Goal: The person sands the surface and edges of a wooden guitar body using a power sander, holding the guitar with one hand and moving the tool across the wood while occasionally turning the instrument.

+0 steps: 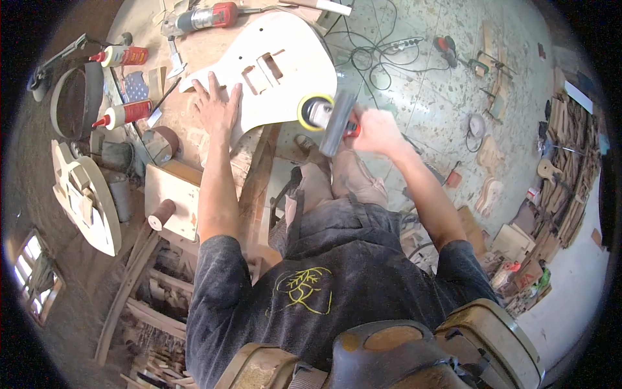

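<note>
A pale wooden electric guitar body (295, 58) with routed pockets lies on the workbench. My left hand (218, 111) rests on its near left part, fingers spread and pressed flat to the wood. At the body's lower right edge, my right hand (381, 133) is closed around the red handle of a power sander (337, 124). The sander has a round, yellow-rimmed part and a long grey part, which is tilted. The round part is close to the body's edge; whether they touch I cannot tell. The right hand is slightly blurred.
A red and grey power tool (199, 19) lies at the bench's back. Two glue bottles (123, 115) sit at left, near a sanding belt (71, 100). Another guitar body (84, 198) stands far left. Black cables (379, 55) coil on the floor (414, 97); stacked wood (564, 168) lines the right side.
</note>
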Action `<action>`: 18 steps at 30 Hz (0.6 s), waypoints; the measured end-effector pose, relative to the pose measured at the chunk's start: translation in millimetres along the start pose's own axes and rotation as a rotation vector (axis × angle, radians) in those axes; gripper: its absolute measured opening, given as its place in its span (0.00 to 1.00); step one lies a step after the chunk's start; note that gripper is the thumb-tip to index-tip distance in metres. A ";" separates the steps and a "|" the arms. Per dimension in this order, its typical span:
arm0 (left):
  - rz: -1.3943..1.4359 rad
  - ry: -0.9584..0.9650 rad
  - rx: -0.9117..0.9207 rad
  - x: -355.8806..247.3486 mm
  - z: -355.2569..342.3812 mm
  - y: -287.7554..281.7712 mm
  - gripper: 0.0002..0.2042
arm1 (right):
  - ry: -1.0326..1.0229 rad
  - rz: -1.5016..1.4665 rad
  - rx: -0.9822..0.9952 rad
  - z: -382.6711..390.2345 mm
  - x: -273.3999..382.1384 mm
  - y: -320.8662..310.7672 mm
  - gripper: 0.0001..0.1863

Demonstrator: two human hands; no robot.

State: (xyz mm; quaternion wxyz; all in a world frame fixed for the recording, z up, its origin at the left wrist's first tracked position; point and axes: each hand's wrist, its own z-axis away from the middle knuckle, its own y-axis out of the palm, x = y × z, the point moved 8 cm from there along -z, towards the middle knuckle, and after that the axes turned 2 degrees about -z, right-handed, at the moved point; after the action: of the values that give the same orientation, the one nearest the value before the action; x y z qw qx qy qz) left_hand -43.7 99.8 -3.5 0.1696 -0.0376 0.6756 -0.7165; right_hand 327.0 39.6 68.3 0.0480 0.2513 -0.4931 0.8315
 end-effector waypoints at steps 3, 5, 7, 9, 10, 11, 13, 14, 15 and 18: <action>-0.016 -0.001 -0.007 2.2 0.1 0.6 0.45 | 0.145 -0.015 -0.004 -24.0 -24.3 -29.5 0.27; -0.028 -0.002 -0.010 1.7 -0.1 0.7 0.46 | 0.147 -0.044 -0.076 -38.8 -40.5 -52.1 0.28; -0.005 0.002 -0.012 -0.6 -0.7 0.5 0.45 | 0.149 -0.070 -0.150 -49.2 -59.4 -68.9 0.28; -0.014 0.008 -0.013 -1.9 -1.8 1.1 0.45 | 0.108 -0.074 -0.252 -54.3 -69.3 -83.6 0.29; -0.026 0.006 -0.014 -0.1 -1.8 1.7 0.45 | 0.105 -0.075 -0.251 -54.4 -65.5 -83.3 0.29; -0.028 0.005 -0.014 1.3 -1.9 2.3 0.45 | 0.129 -0.058 -0.186 -53.4 -63.0 -76.1 0.29; -0.048 -0.003 -0.021 6.2 -0.9 3.5 0.45 | 0.172 -0.027 -0.047 -43.0 -44.9 -57.2 0.29; -0.048 -0.004 -0.019 6.4 -0.6 3.6 0.45 | 0.196 -0.008 0.025 -29.5 -31.2 -49.2 0.28; -0.052 -0.003 -0.015 3.7 -0.7 2.7 0.45 | 0.146 0.048 0.080 -17.9 -29.2 -28.0 0.27; -0.030 -0.001 -0.022 3.4 -0.6 1.4 0.45 | -0.023 0.054 0.046 4.9 -13.8 4.6 0.26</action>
State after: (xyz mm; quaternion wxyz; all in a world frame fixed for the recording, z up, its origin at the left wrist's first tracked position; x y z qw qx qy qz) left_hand -46.9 99.3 -5.6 0.1590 -0.0500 0.6827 -0.7114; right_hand 339.3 35.4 60.1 0.0142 0.2484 -0.4809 0.8407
